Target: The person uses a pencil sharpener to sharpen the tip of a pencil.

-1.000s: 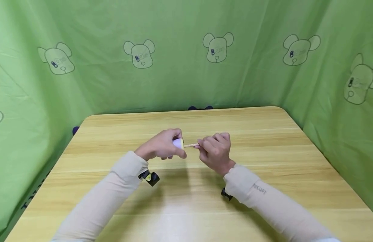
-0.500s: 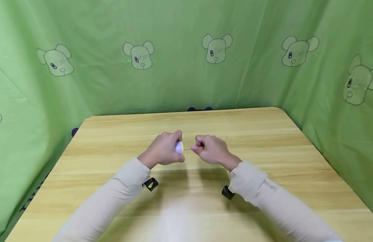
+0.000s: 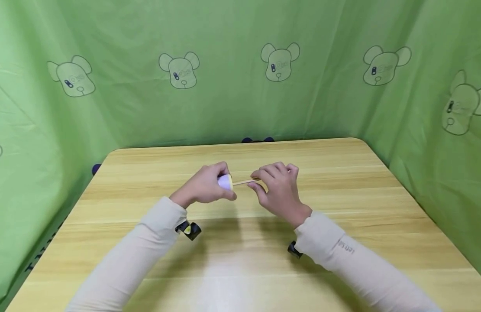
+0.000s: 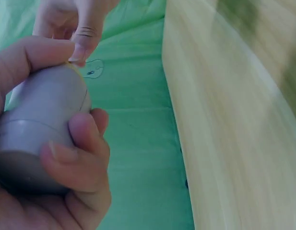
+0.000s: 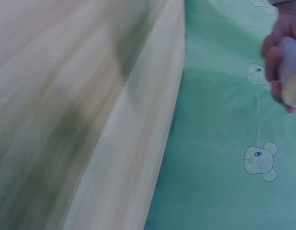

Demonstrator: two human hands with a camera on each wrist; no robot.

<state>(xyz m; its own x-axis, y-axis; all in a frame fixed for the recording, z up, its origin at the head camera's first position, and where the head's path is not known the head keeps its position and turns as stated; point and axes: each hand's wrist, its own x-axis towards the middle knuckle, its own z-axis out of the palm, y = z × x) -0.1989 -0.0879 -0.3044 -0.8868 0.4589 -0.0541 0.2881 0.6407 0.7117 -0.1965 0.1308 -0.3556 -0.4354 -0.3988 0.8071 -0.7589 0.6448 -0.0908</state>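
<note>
We are gripping the lavender cylinder (image 3: 224, 182) in our left hand (image 3: 204, 185), fingers and thumb curling round its sides. We are holding it tipped over sideways, its yellow end facing our right hand (image 3: 280, 190). With that hand we are pinching a thin stick (image 3: 242, 182) between thumb and fingers, and the stick is spanning the gap from the yellow end to our fingertips; how far it is reaching inside, we cannot tell. We are keeping both things above the table (image 3: 240, 268), where shadows are falling beneath our sleeves (image 3: 135, 251). A green curtain (image 3: 228, 112) is hanging behind.
</note>
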